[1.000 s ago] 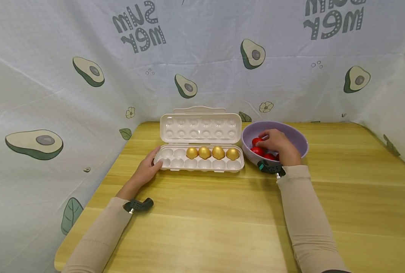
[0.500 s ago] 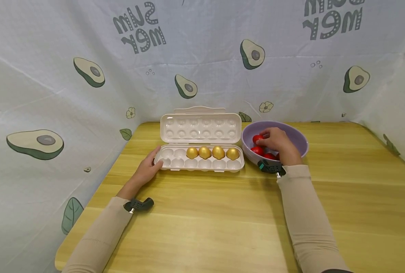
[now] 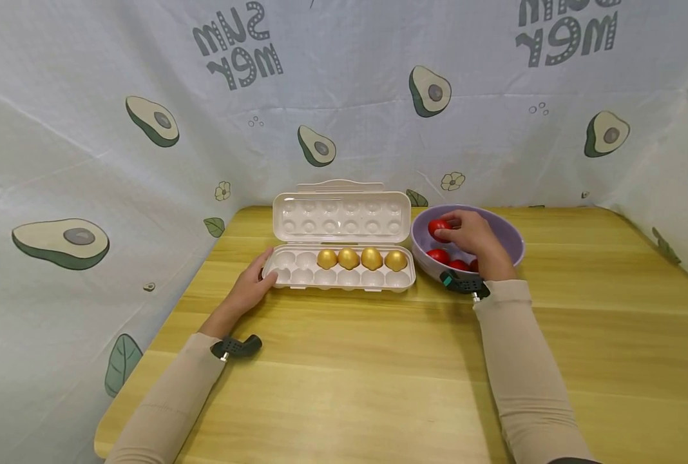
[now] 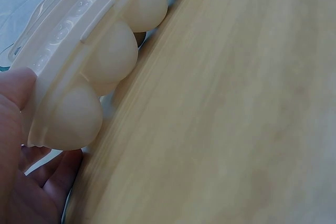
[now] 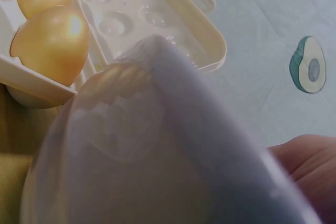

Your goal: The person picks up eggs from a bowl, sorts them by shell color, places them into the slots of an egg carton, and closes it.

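My left hand (image 3: 245,289) holds the left end of an open cream plastic egg carton (image 3: 325,280). In the left wrist view the thumb (image 4: 18,87) lies at the carton's rim and the other fingers (image 4: 60,174) are by its underside. Several gold eggs (image 3: 372,258) fill the right part of the carton's back row. My right hand (image 3: 474,235), over the purple bowl (image 3: 507,231), pinches a red egg (image 3: 439,228) between thumb and fingers. More red eggs (image 3: 439,256) lie in the bowl below. The right wrist view is mostly blocked by the bowl's wall (image 5: 184,129).
The carton's lid (image 3: 341,218) stands raised behind its base, and the bowl sits right beside the carton. A wooden table (image 3: 344,374) extends toward me and to the right. A pale avocado-print cloth (image 3: 373,142) hangs behind it.
The right hand has lifted the red egg a little, from among the others up toward the bowl's far rim. The left hand and carton have stayed put.
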Available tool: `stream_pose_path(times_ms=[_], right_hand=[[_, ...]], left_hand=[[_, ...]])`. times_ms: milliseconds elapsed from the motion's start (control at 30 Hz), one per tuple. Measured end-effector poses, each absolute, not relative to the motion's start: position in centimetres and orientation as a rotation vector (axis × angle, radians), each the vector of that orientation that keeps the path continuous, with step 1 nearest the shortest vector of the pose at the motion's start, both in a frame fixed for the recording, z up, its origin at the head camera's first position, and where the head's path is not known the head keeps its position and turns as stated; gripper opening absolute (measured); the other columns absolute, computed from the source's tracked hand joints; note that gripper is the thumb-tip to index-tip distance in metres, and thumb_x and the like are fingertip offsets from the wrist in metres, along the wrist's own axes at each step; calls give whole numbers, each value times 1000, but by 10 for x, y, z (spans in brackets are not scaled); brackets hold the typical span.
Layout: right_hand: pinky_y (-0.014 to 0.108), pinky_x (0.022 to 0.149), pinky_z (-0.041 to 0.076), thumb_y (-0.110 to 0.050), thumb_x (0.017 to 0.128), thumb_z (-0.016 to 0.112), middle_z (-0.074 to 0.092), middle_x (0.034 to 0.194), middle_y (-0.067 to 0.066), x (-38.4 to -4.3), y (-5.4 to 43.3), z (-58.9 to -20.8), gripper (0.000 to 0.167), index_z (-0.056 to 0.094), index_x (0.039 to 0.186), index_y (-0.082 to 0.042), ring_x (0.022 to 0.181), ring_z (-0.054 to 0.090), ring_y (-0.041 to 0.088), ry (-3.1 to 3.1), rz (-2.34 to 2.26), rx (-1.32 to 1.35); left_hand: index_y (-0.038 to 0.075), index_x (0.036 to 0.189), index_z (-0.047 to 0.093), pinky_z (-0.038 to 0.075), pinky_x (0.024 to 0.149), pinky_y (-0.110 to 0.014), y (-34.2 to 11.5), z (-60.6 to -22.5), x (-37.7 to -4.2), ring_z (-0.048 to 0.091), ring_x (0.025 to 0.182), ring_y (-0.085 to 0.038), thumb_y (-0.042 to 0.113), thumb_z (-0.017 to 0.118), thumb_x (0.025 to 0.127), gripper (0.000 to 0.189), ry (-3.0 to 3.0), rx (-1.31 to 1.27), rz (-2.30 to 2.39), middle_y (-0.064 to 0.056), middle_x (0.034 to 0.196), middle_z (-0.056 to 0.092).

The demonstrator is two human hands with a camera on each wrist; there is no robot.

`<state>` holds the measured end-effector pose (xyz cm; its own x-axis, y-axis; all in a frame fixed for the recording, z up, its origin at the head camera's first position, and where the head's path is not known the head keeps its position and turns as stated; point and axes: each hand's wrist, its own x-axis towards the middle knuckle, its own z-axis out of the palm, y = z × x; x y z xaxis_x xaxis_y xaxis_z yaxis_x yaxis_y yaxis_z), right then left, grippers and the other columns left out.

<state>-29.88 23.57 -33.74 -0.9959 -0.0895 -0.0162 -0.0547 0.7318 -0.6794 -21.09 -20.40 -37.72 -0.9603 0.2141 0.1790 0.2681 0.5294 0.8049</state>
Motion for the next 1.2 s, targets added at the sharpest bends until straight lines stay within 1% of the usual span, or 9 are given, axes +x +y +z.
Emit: stream_pose_path(times_ms=[167,300,433,533,833,1067,1200], right_hand=[[56,103,36,-21,95,59,48,135,26,-299,235,-339,53,43,140,0,119,46,41,2871,-1156,-108],[57,103,36,-23,95,59,47,137,25,-299,235,-339,53,43,142,-2,120,45,41,2859,-1187,-88],[57,104,35,-25,95,60,46,139,24,-298,234,-336,55,42,143,-4,121,44,40,2841,-1224,-67],[57,104,35,-25,95,60,45,139,24,-298,233,-336,55,42,143,-4,122,44,40,2832,-1239,-67],[57,106,33,-27,95,61,46,140,24,-298,233,-335,56,42,143,-4,124,44,40,2819,-1277,-92],[56,104,37,-26,96,60,47,138,24,-298,231,-331,54,43,142,-3,125,44,40,2839,-1315,-157],[55,103,39,-28,96,60,46,139,24,-296,230,-327,56,42,143,-3,124,45,41,2828,-1329,-176]], left_hand=[[-10,149,20,21,114,-51,-204,-378,-211,23,141,-42,3,46,98,59,-2699,-423,-1434,-30,153,22],[-7,150,19,21,114,-52,-212,-397,-226,22,141,-41,6,47,99,60,-2700,-411,-1421,-28,154,21],[-1,152,20,21,115,-50,-220,-414,-240,23,142,-37,11,48,99,62,-2698,-404,-1398,-24,155,22],[0,152,21,22,115,-48,-220,-412,-239,23,142,-35,12,49,99,61,-2699,-407,-1390,-22,155,24],[-1,152,21,22,115,-48,-220,-411,-237,24,142,-36,11,49,98,62,-2699,-423,-1377,-22,155,24],[0,152,21,23,115,-48,-219,-411,-237,25,142,-36,11,49,98,62,-2699,-415,-1385,-22,155,24],[0,152,21,23,115,-48,-219,-410,-237,24,142,-36,11,49,98,61,-2701,-405,-1388,-22,155,24]])
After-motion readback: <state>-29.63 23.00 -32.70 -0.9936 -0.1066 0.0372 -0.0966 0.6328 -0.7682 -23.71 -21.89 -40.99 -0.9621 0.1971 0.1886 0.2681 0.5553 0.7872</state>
